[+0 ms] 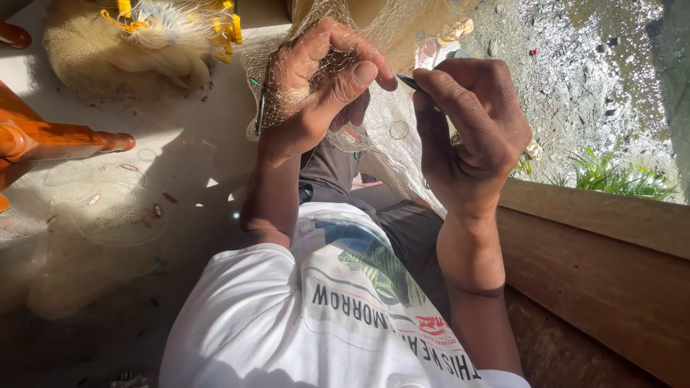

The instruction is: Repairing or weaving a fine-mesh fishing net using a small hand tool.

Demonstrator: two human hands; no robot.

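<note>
My left hand (316, 86) is raised in front of me, thumb and fingers pinched on a fine translucent fishing net (374, 133) that drapes over it and down toward my lap. Just to its right, my right hand (467, 136) holds a thin dark needle-like tool (410, 82) between thumb and forefinger, its tip almost touching my left fingertips. Below the hands are my white printed shirt (287, 323) and dark shorts (338, 172).
A heap of pale net with yellow floats (165, 29) lies at the top left. Orange wooden furniture (50, 140) juts in from the left, more net (108, 215) spread beneath it. A wooden board (596, 244) runs along the right, with gravel and grass (611, 176) beyond.
</note>
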